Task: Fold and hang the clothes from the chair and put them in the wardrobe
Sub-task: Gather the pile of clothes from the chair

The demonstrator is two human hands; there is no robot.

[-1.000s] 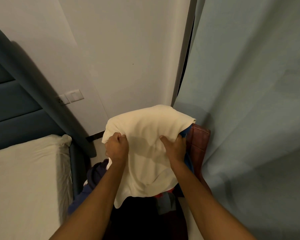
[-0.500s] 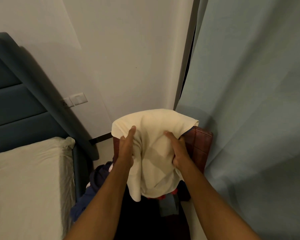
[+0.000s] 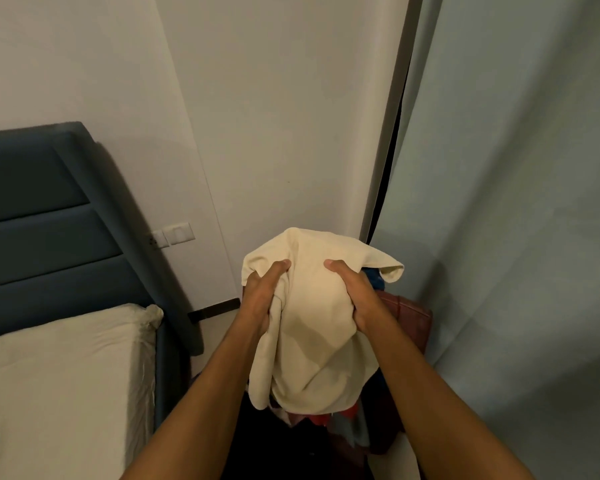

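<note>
Cream garment bunched between left hand, right hand grip.

Two hands are in view, the left hand and the right hand, on two bare forearms. One cream garment is held up between them. One brown chair shows behind it, and on it lies one heap of other clothes in blue, red and dark colours; how many pieces the heap holds cannot be told. One bed has one blue headboard. One curtain hangs at the right. One pair of wall switches sits beside the headboard.
</note>
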